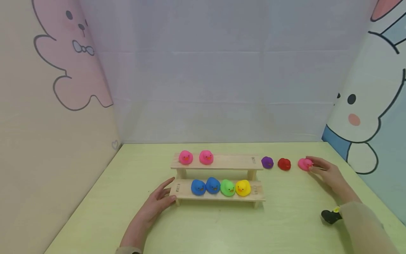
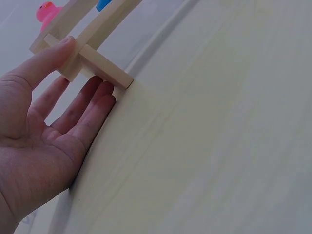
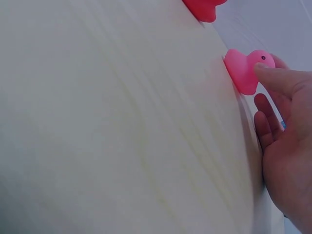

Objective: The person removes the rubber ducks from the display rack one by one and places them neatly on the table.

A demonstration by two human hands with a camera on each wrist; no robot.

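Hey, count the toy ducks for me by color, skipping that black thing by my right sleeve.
Pink ducks: 3, one in your right hand
Blue ducks: 2
Green duck: 1
Yellow duck: 1
Purple duck: 1
Red duck: 1
Total: 9

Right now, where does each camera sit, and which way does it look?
Head: worn on the person's head, looking forward and down at the wooden stand; the left hand, right hand and both forearms show.
Left wrist: on that wrist, facing the stand's end that the left hand holds; no other hand shows.
Right wrist: on that wrist, facing the pink duck the right hand pinches; no other hand shows.
Shared: head and right wrist both show this duck and the red toy.
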